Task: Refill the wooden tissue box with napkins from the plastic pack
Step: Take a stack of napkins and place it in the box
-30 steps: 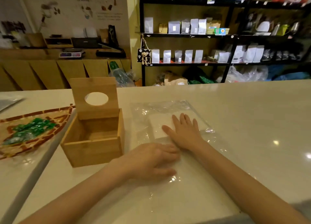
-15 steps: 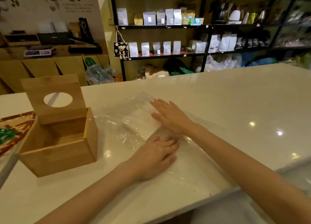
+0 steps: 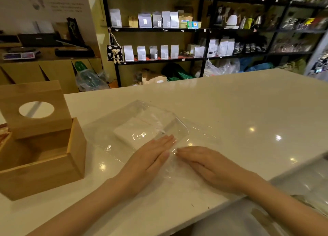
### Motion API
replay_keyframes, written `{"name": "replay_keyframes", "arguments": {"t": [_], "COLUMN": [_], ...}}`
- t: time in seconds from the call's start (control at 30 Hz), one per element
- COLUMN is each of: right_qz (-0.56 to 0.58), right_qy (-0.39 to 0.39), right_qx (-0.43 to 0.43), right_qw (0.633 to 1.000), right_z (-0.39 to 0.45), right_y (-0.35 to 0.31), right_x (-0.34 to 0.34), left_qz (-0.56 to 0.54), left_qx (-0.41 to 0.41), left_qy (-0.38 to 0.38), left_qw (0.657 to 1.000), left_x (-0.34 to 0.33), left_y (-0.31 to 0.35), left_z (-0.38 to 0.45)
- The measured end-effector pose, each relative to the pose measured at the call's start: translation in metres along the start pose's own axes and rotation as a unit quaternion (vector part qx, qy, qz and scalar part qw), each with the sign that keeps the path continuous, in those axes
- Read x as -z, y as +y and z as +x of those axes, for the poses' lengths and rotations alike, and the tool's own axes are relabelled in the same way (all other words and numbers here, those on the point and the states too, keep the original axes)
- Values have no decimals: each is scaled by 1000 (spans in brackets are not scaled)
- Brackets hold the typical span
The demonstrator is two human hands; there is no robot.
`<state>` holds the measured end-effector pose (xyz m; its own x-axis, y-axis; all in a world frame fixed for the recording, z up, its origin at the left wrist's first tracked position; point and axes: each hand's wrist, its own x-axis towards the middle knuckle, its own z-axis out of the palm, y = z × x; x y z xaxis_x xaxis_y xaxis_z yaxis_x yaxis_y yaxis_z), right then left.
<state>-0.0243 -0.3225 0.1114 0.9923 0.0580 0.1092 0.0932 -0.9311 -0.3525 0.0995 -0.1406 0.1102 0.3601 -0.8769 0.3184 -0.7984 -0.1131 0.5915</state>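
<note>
A wooden tissue box (image 3: 53, 166) stands open at the left of the white counter, its lid (image 3: 33, 109) with a round hole tipped up at the back; the inside looks bare. A clear plastic pack (image 3: 170, 127) lies flat in the middle, with a small stack of white napkins (image 3: 134, 131) inside its far part. My left hand (image 3: 150, 161) lies flat on the pack's near end, fingers straight. My right hand (image 3: 207, 164) lies flat beside it on the plastic, fingertips almost meeting the left hand's.
The white counter (image 3: 248, 108) stretches right and back, and its near edge runs diagonally under my right forearm. A patterned tray edge (image 3: 2, 129) peeks out behind the box. Black shelves with pouches (image 3: 159, 36) stand behind the counter.
My right hand has drawn back from the napkin stack to the pack's near end, beside my left hand. The pack's far flap has risen. The view has shifted right.
</note>
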Motion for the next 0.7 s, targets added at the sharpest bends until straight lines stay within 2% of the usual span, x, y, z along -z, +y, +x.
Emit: {"name": "replay_keyframes", "arguments": {"t": [0.07, 0.2, 0.3, 0.4, 0.47, 0.53, 0.63, 0.7], "right_qz": [-37, -91, -122, -84, -64, -75, -107, -57], "right_qy": [-3, 3, 41, 24, 8, -16, 50, -9], "right_qx": [48, 78, 103, 94, 77, 63, 89, 34], "right_qw": [998, 993, 986, 992, 995, 995, 989, 998], "right_z": [14, 55, 84, 106, 115, 119, 108, 89], "right_y": [-2, -8, -17, -29, -38, -36, -37, -32], "right_x": [-12, -25, -34, -41, -43, -45, -38, -33], "left_qz": [19, 50, 62, 38, 28, 12, -94, -110], "left_qx": [1, 32, 175, 288, 324, 353, 394, 412], "left_qy": [-6, 14, 76, 175, 203, 196, 198, 202], "left_qw": [1000, 998, 980, 941, 924, 915, 892, 881], "left_x": [3, 19, 41, 55, 55, 50, 50, 50], "left_y": [2, -3, -20, -46, -59, -67, -79, -85], "left_z": [0, 13, 31, 34, 29, 27, 30, 31]}}
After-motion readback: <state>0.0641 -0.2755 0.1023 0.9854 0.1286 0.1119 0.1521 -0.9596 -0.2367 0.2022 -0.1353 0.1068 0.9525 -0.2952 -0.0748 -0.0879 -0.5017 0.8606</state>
